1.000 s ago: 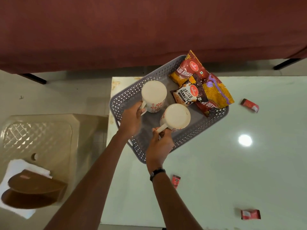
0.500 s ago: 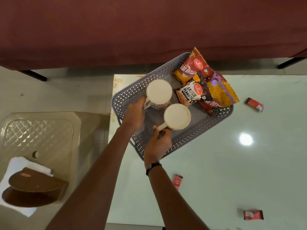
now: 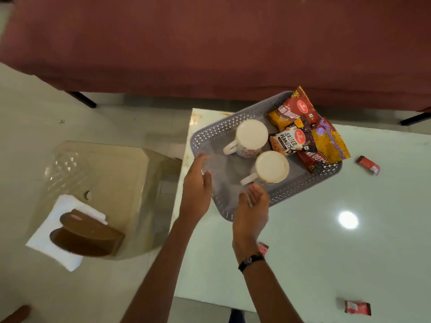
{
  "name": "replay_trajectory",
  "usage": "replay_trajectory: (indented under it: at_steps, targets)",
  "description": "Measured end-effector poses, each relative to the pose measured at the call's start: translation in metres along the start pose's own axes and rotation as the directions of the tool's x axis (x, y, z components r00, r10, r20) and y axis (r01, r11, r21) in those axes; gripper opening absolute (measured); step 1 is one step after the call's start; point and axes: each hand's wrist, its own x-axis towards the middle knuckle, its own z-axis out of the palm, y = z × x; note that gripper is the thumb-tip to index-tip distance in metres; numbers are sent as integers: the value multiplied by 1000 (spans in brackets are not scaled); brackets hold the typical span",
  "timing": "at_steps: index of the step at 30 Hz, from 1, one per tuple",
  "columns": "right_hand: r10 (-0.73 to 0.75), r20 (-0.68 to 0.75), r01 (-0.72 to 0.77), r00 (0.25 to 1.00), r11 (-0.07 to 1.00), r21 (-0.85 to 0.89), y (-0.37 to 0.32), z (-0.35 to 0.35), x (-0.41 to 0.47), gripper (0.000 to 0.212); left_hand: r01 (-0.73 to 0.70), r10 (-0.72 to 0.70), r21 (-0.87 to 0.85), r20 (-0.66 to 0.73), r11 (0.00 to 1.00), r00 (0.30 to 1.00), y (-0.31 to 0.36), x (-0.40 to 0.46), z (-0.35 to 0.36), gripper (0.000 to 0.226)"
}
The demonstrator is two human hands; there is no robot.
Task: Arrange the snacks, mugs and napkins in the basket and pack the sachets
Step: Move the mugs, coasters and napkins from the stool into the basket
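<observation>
Hovering over the near corner of the grey basket (image 3: 211,141): left hand (image 3: 196,194) and right hand (image 3: 253,209), both with fingers loosely extended, nothing held. Left hand blurred, above the basket's near-left rim. Right hand palm partly up, fingertips just short of the handle of the near mug (image 3: 270,167); contact not discernible. Black band on right wrist.

Nearest on the pale glossy table (image 3: 326,252): red sachet (image 3: 357,308) at near right edge; second red sachet (image 3: 263,248) partly hidden behind right wrist.

Inside basket: near mug and far mug (image 3: 250,138), both upside down, bases up, handles pointing left, well apart from either hand. Beyond and right of mugs: salted peanuts packet (image 3: 292,142) lying on top of other snack packets (image 3: 326,141), which overhang the far right rim.

Right of basket on table: third red sachet (image 3: 368,164).

Off table, left: white napkins (image 3: 58,220) in brown wooden holder (image 3: 86,234) on beige plastic stool (image 3: 112,183).

Farthest: maroon cloth (image 3: 210,43) across the top.
</observation>
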Motion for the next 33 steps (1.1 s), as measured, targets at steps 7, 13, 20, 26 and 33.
replay_trajectory:
  at_steps: [7, 13, 20, 26, 33]
  targets:
    - [-186, 589, 311, 786, 943, -117, -1, 37, -84, 17, 106, -128, -73, -446, 992, 886, -35, -90, -89, 30]
    - [-165, 908, 679, 385, 717, -157, 28, 92, -153, 28, 268, -386, -280, -715, 922, 583, -87, -132, -147, 39]
    - [-93, 965, 883, 246, 431, -184, 53, 128, -183, 38, 343, -589, -499, -504, 796, 632, -129, -142, -160, 52]
    - [-127, 965, 942, 229, 277, -187, 63, 140, -187, 27, 332, -595, -570, -370, 752, 714, -143, -136, -156, 52]
    - [-240, 931, 917, 274, 358, -177, 61, 129, -176, 27, 300, -631, -647, -365, 701, 685, -149, -130, -153, 44]
